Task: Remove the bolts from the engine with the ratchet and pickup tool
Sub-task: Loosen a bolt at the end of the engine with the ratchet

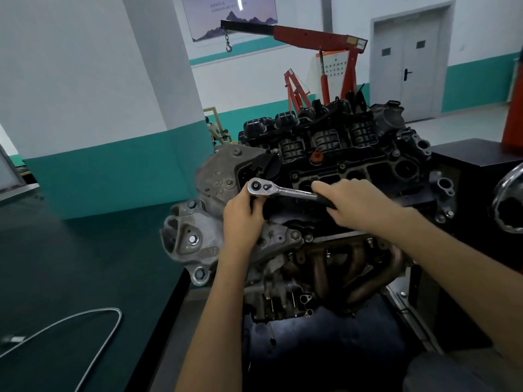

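An engine (334,154) with a black valve cover and grey aluminium brackets stands in front of me. A chrome ratchet (278,190) lies level over its near left top. My left hand (242,215) grips the ratchet just under the round head, fingers curled around whatever hangs below it. My right hand (353,203) grips the black handle at the ratchet's right end. The bolt under the head is hidden. A flexible silver pickup tool (93,321) lies in a loop on the dark table at lower left.
The dark green table (70,264) spans the left side. A rusty exhaust manifold (353,267) sticks out of the engine's near face. A black cabinet (475,157) and a round chrome part (509,205) stand at right. A red engine hoist (319,38) rises behind.
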Demonstrator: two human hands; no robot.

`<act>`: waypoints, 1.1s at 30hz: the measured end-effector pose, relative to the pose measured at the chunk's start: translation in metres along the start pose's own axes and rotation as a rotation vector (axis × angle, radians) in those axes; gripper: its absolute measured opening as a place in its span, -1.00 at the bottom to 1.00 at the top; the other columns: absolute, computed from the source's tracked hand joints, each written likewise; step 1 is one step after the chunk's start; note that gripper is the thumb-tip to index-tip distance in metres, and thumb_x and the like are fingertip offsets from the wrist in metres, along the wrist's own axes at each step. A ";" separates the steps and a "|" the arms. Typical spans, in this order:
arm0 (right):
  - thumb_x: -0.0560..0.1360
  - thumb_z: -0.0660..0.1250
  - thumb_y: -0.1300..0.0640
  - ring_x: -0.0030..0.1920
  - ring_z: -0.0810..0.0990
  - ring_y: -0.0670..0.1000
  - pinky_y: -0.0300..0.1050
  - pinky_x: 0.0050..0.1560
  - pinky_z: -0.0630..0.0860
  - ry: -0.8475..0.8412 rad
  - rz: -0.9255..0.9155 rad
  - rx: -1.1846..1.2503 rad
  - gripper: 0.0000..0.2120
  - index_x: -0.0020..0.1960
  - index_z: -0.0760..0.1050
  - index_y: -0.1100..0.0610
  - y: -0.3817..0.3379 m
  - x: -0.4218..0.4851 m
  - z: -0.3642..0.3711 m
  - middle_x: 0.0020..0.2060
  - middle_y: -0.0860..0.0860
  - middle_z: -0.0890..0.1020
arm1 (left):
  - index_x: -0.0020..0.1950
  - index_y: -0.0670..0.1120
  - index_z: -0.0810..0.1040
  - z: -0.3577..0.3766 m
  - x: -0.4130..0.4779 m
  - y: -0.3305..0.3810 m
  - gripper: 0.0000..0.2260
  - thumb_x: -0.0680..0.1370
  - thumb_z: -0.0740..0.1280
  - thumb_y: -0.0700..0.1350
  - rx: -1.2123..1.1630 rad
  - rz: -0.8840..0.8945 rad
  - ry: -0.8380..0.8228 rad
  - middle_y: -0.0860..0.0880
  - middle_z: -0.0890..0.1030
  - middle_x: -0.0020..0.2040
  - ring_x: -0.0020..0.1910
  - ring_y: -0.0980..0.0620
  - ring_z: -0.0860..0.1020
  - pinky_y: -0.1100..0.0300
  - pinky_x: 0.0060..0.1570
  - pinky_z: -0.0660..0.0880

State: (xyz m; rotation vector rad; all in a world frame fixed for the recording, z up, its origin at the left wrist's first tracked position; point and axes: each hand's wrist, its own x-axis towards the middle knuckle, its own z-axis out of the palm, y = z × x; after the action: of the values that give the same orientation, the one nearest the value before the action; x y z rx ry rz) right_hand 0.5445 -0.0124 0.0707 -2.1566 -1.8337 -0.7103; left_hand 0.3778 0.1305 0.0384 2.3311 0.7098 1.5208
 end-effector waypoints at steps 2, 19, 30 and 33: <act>0.47 0.27 0.12 -0.21 0.57 0.17 -0.10 -0.30 0.32 0.041 0.099 0.130 -0.70 0.17 0.29 0.04 -0.024 -0.021 0.015 -0.24 0.04 0.54 | 0.02 -0.23 0.57 0.001 0.000 0.002 -0.90 0.58 0.27 -0.25 0.019 -0.026 0.017 0.21 0.38 -0.46 -0.39 0.32 0.47 0.44 -0.40 0.29; 0.49 0.27 0.12 -0.10 0.59 0.16 -0.11 -0.24 0.34 -0.061 0.065 0.133 -0.61 0.28 0.27 -0.01 -0.009 -0.014 0.011 -0.14 0.05 0.57 | 0.07 -0.09 0.59 -0.001 0.001 -0.002 -0.88 0.58 0.29 -0.18 -0.071 0.059 -0.055 0.26 0.51 -0.33 -0.34 0.35 0.47 0.47 -0.32 0.30; 0.44 0.27 0.19 -0.28 0.57 0.16 -0.03 -0.35 0.45 0.060 0.367 0.792 -0.74 0.05 0.26 0.04 -0.123 -0.047 0.054 -0.35 0.02 0.50 | -0.07 -0.17 0.55 0.002 -0.001 0.004 -0.84 0.52 0.20 -0.15 0.038 -0.072 -0.014 -0.02 0.60 -0.31 -0.28 -0.10 0.56 0.06 -0.29 0.43; 0.44 0.24 0.24 -0.24 0.58 0.17 0.03 -0.28 0.52 0.093 0.410 0.957 -0.73 0.10 0.27 0.10 -0.156 -0.040 0.060 -0.31 0.06 0.52 | -0.09 -0.17 0.59 0.000 -0.002 0.003 -0.72 0.47 0.15 -0.05 -0.039 -0.089 -0.017 -0.03 0.63 -0.26 -0.28 0.06 0.55 0.12 -0.25 0.48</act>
State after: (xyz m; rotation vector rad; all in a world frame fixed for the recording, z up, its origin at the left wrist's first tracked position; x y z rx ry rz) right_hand 0.4020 0.0112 -0.0221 -1.6803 -1.2126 0.1571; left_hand 0.3782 0.1273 0.0384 2.2503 0.7614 1.4621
